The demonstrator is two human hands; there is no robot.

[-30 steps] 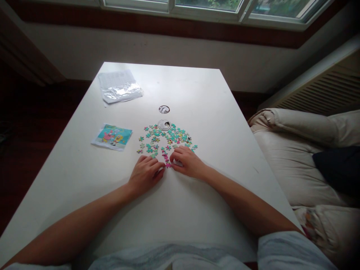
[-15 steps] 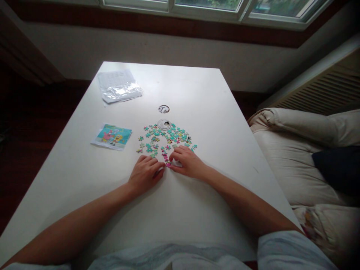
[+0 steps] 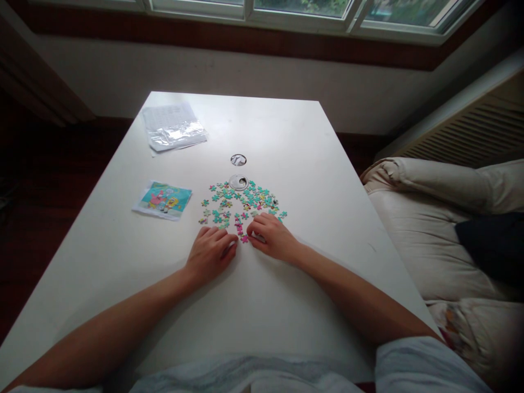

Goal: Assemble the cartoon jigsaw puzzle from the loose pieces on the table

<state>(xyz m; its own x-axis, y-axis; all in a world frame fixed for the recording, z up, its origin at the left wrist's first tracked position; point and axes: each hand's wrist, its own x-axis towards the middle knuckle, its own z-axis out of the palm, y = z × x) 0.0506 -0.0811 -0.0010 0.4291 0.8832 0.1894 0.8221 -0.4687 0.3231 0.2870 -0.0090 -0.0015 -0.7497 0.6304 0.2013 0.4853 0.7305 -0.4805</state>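
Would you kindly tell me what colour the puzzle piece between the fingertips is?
The puzzle piece is pink; see the head view.

Looks like a sitting room in a home, judging by the padded cream sofa point(image 3: 413, 240) at the right edge, white-framed window point(image 3: 301, 7) along the top and curtain point(image 3: 36, 76) upper left.

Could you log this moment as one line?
left hand: curled beside nearest pink puzzle piece | right hand: across from it, contact unclear | teal puzzle pieces: scattered beyond hands | picture sheet: left of pieces
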